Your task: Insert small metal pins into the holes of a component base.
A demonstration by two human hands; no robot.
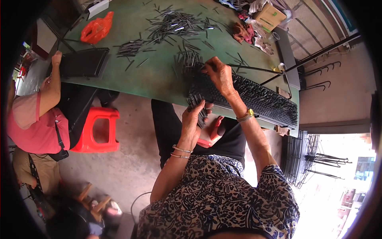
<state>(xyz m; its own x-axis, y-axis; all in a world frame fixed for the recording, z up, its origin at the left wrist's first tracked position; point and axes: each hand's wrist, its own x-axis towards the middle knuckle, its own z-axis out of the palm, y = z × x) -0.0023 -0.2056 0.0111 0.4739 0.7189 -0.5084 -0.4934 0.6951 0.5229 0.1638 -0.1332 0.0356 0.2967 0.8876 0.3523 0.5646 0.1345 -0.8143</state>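
Observation:
My left hand [192,118] is closed around a bundle of thin dark sticks [196,104], held just off the table's near edge. Above the left end of a long black perforated board [209,92], my right hand [221,76] pinches its fingers together; whatever is between the fingertips is too small to make out. Many dark sticks [258,92] stand up out of the board's holes along its middle and right part. Beside the board's left end lies a loose heap of the same sticks [189,61].
The green table [131,79] carries a large stick pile [175,26], a red plastic bag [97,28], cloths [244,32] and a cardboard box [269,18]. Thin black rods [254,69] cross near the board. At left, a co-worker [39,123] sits by a dark panel [81,63] and red stool [97,129].

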